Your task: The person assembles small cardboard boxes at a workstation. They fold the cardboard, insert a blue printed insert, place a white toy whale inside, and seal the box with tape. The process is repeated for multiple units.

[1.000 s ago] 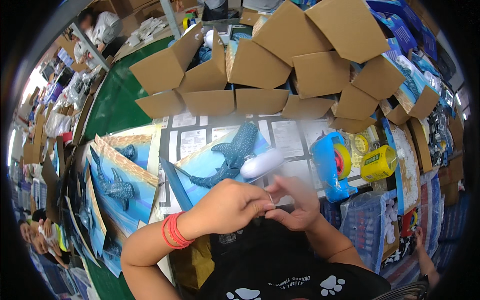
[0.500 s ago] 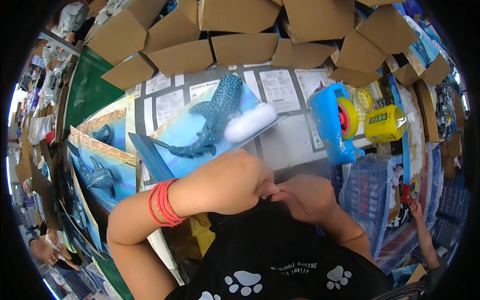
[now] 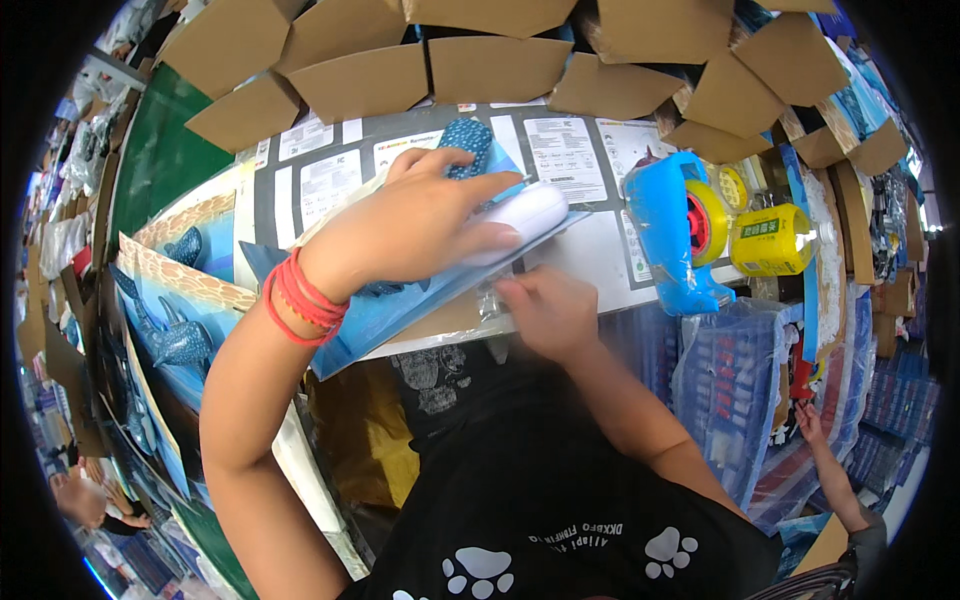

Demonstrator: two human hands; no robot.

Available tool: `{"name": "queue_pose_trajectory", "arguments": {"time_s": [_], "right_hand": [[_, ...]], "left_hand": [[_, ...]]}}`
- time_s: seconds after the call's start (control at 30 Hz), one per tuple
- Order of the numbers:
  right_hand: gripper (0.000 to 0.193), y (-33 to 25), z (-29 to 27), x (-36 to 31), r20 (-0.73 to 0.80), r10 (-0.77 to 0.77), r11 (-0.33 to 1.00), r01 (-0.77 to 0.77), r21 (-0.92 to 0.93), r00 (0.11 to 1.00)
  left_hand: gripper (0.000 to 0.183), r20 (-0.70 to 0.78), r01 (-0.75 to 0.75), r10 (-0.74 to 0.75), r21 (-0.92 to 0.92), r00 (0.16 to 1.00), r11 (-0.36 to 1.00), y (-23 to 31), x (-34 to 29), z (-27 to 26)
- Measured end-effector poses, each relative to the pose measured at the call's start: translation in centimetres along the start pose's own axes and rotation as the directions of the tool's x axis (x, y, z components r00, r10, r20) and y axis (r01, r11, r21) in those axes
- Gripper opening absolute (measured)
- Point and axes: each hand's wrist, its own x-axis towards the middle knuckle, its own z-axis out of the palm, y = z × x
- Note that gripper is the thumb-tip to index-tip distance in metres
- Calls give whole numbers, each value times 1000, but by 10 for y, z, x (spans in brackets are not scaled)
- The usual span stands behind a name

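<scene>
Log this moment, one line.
left hand: over spotted blue toy and white object | right hand: beside clear plastic | blue tape dispenser: untouched

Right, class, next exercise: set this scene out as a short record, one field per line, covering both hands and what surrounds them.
Left hand: spread over a spotted toy shark and a white oval piece
Left wrist: red bands
Right hand: fingers curled, by the near edge of a blue card; grip unclear
Right side: blue tape dispenser, yellow bottle
Far side: cardboard boxes
</scene>
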Motion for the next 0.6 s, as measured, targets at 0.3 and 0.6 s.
{"name": "queue_pose_trajectory", "arguments": {"time_s": [0.3,0.6], "right_hand": [[9,9,22,-10,-50,125,988,-120,95,991],[15,9,25,-7,-69,-67,990,58,-126,995]], "left_hand": [[54,111,21,9,-269,994,963,-17,15,4],[62,106,23,5,-258,994,966,-19,13,8]]}}
